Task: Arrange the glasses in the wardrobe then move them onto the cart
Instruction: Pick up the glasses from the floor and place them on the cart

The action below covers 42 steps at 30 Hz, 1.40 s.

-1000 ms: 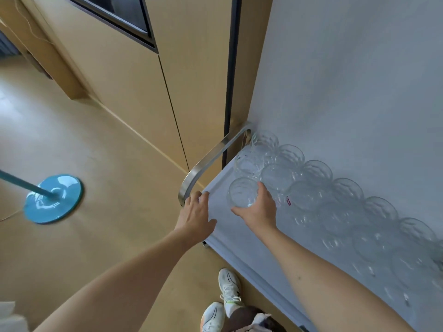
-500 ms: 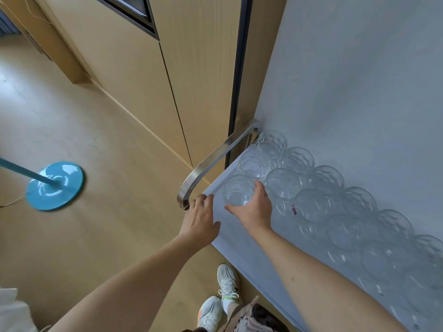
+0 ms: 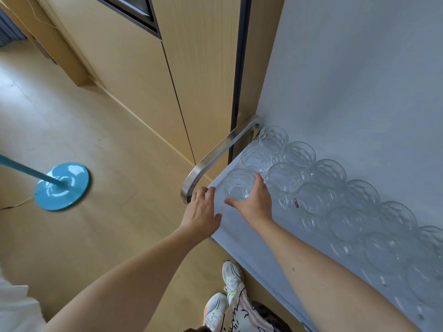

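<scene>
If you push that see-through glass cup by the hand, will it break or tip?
The clear dimpled glass cup looks hard and probably breakable if knocked. It is wide and upright, so it would likely slide on the smooth grey cart top, not tip.

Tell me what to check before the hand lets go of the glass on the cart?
1. Right hand holds the glass: ok.
2. Glass upright, mouth up: ok.
3. Glass fully down on the cart: cannot tell.
4. Glass over the cart top, not past the edge: ok.
5. Touching the neighbouring glasses: cannot tell.
6. Left hand steadies the cart corner by the handle: ok.
</scene>
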Each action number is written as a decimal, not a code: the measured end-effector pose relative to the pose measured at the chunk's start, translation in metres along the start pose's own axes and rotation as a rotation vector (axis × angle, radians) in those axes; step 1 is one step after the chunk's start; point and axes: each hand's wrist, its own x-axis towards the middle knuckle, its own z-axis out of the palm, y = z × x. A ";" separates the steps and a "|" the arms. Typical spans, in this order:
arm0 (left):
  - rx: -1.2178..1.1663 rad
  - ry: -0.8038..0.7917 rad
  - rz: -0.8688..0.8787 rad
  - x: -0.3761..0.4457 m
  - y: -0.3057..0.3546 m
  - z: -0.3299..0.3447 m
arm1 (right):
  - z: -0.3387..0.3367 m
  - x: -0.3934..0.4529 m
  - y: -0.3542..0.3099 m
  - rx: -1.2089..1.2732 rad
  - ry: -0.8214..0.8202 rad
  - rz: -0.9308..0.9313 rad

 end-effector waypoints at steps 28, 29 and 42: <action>0.081 0.141 0.902 -0.069 0.244 -0.046 | -0.228 -0.189 0.070 -0.233 0.530 0.226; 0.088 0.134 0.948 -0.078 0.259 -0.042 | -0.237 -0.201 0.076 -0.233 0.558 0.243; 0.176 -0.053 1.471 -0.261 0.442 0.070 | -0.330 -0.440 0.203 -0.193 0.877 0.627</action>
